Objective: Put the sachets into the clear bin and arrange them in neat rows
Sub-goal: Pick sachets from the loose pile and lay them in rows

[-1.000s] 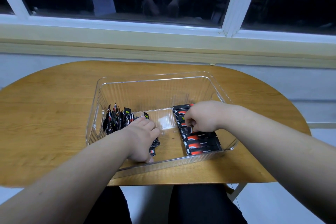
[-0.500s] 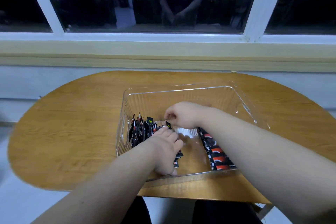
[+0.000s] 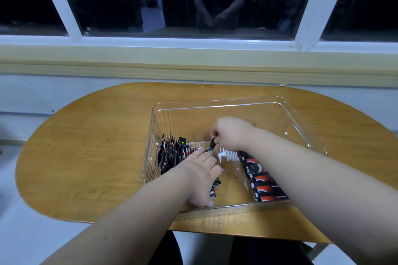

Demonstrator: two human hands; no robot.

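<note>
On the table (image 3: 86, 157) beneath a dark window (image 3: 107, 2) stood the bin (image 3: 298, 127), with upright sachets (image 3: 172, 153) at its left and a flat row (image 3: 265, 185) at its right. The right hand (image 3: 231, 133) pinched one sachet (image 3: 211, 146) beside the upright ones; the left hand (image 3: 199, 178) pressed straight fingers on them.
</note>
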